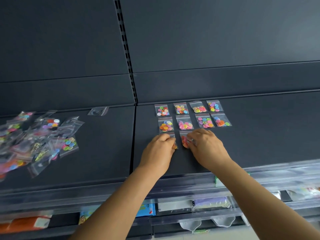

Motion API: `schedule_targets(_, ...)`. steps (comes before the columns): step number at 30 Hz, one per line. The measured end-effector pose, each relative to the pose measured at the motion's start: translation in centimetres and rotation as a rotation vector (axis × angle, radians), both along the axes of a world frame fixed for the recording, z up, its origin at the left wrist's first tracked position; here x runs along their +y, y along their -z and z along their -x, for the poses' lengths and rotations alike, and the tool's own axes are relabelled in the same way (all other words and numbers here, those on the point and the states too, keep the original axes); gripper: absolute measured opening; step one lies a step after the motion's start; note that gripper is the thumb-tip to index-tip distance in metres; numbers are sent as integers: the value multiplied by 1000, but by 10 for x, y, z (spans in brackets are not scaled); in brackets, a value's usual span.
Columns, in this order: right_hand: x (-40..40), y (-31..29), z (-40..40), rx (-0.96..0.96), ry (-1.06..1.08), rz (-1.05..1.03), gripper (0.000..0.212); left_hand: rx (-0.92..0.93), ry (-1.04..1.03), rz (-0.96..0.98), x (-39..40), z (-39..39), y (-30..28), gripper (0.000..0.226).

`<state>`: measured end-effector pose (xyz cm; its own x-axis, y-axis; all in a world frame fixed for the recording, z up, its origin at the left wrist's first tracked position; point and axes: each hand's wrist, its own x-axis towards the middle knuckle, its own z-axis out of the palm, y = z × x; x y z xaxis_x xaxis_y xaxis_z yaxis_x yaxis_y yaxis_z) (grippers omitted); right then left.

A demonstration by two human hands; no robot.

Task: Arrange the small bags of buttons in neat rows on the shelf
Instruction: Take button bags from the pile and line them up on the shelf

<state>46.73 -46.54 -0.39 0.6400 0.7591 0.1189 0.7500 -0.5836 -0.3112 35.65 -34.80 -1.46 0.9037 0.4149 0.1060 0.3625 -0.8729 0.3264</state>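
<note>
Couldn't really make out either grip: left hand [160, 149] curled over a mostly hidden bag [175, 146], right hand [205, 146] pinching a half-covered bag of reddish buttons [184, 141], both just in front of the two neat rows [191, 116] on the shelf [259, 135], blurry loose pile [34, 141] well off left.

Both bare forearms are extended forward and upward, converging slightly toward the hands. The left hand [160, 148] is seen from the back, palm down, fingers curled at the tips into a pinch. The right hand [205, 147] is held just beside it, likewise palm down, fingers bent inward toward the left hand. The two hands are kept slightly apart, knuckles level.
</note>
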Motion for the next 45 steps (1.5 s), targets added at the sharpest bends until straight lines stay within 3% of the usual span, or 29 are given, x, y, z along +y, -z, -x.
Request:
schedule_targets(5,0,-10,12,-62,-46,35,40,-11,-9,-46,-5,11,-11,39)
schedule_targets(8,7,-16,25,-69,-112,32,48,-8,-66,-81,-4,29,-21,52)
schedule_targets(24,135,-32,172,-49,-522,-68,54,-85,-484,-154,85,218,-46,54)
schedule_targets(34,250,-28,287,8,-533,-98,47,-71,-531,-132,197,337,-38,55)
schedule_targets(45,348,-20,351,47,-552,-54,48,-34,-622,-88,299,403,-19,59)
